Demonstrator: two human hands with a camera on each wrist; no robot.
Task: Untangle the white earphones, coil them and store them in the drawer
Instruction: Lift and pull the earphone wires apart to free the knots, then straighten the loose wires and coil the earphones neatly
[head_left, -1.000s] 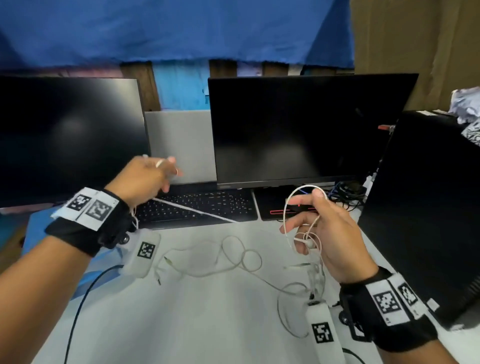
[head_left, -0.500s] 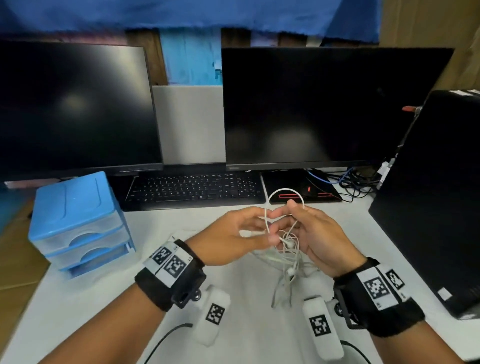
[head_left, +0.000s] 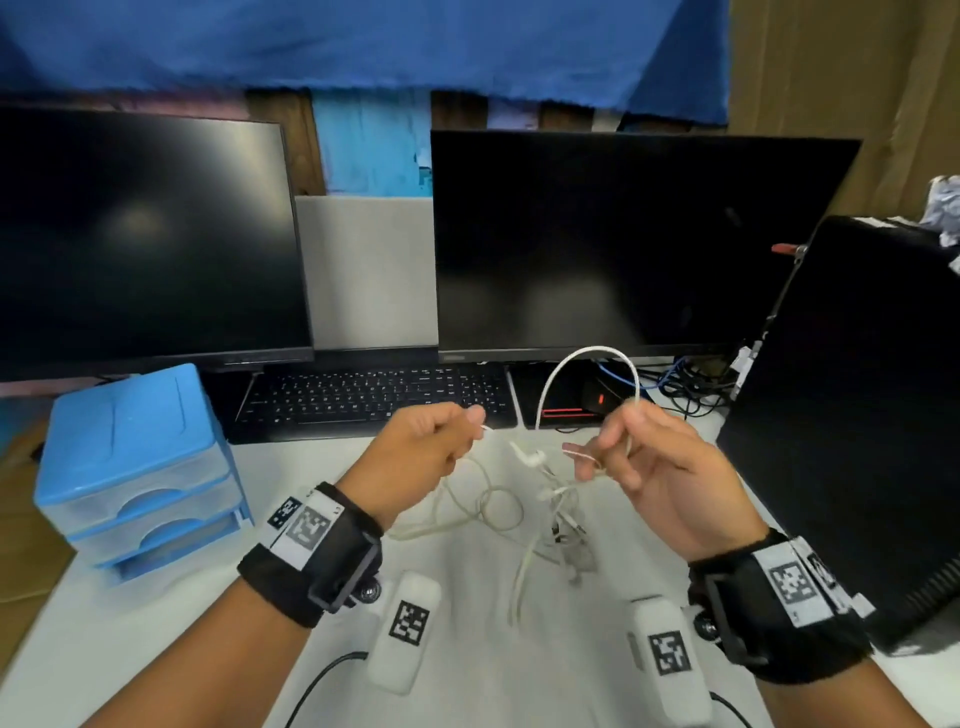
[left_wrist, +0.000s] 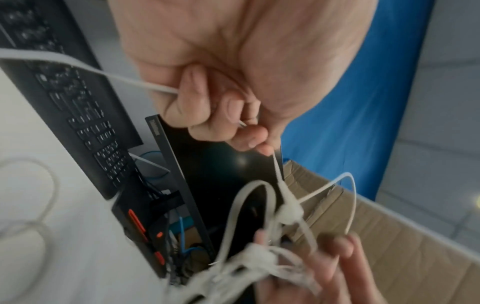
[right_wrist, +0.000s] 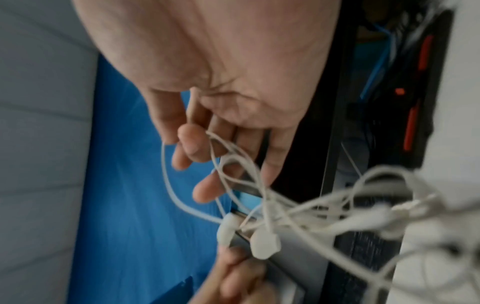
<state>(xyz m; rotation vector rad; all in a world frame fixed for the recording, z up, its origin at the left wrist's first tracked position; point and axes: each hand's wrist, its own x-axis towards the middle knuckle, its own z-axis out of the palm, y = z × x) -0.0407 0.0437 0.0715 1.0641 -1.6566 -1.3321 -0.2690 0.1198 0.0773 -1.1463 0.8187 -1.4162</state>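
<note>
1. The white earphones (head_left: 550, 499) are my concern first: a knotted bundle hangs between my two hands above the white desk (head_left: 467, 675), slack loops trailing onto it, an earbud (head_left: 530, 457) dangling in the gap.
2. My left hand (head_left: 421, 452) is curled into a loose fist, finger and thumb pinching one strand; I judge this anchors one end so the knot can be pulled apart.
3. My right hand (head_left: 660, 467) has the fingers (right_wrist: 187, 144) partly spread, cord draped through them, one stiff loop arching up over the top. Spreading keeps the strands separate, I think.
4. Untangling looks under way; coiling is not yet begun.
5. The blue drawer unit (head_left: 130, 467) sits at the left, drawers shut, well apart from the cord.
6. Behind stand a keyboard (head_left: 374, 395) and two dark monitors (head_left: 623, 244).
</note>
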